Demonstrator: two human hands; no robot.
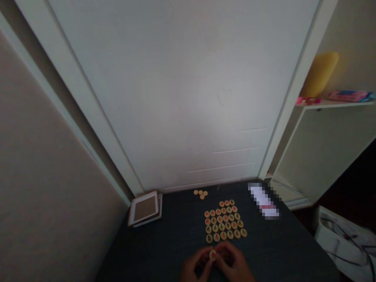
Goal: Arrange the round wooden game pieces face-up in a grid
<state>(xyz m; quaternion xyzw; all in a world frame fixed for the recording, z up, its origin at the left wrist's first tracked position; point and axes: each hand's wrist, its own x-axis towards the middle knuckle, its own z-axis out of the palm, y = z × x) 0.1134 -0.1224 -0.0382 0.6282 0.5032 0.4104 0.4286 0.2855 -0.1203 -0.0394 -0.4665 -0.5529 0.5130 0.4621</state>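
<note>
Near the table's front edge, my left hand (194, 267) and my right hand (234, 263) meet, fingertips pinched on one round xiangqi piece (212, 255). It is pale wood, and a red character faces up. Just beyond my fingers, more xiangqi pieces (225, 218) lie flat in neat rows, some marked in red and some in black. The farthest row is shorter than the others. A small cluster of plain pale discs (200, 192) with no visible marks lies farther back, close to the wall panel.
The dark table (176, 243) meets a white panel (182, 98) at the back. Framed flat items (146, 207) are stacked at the left; a pixelated pale rectangle (266, 203) lies right. Beyond the right edge stand a white box with cables (346, 239) and a shelf (340, 104).
</note>
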